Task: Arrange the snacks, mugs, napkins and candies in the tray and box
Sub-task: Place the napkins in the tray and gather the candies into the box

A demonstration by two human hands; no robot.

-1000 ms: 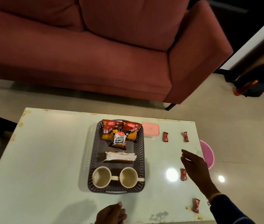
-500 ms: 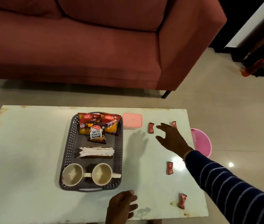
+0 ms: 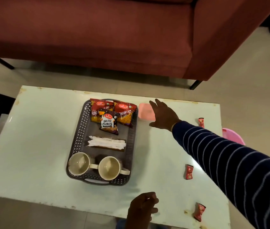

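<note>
A dark perforated tray [image 3: 77,138] sits mid-table. It holds three snack packets [image 3: 108,123] at its far end, a stack of white napkins [image 3: 107,142] in the middle and two cream mugs [image 3: 79,163] at the near end. A small pink box [image 3: 145,111] stands just right of the tray. My right hand [image 3: 163,116] reaches over the box with fingers spread, partly covering it. Three red candies lie on the table's right side [image 3: 201,122], [image 3: 188,171], [image 3: 199,211]. My left hand [image 3: 141,209] rests loosely curled at the near table edge, holding nothing.
The white table [image 3: 31,146] has worn edges. A red sofa [image 3: 98,38] stands beyond it. A pink tub [image 3: 233,136] sits on the floor past the table's right edge.
My right hand has moved left and forward, from near the far candies to over the pink box. The view has shifted closer. My left hand has stayed at the near edge.
</note>
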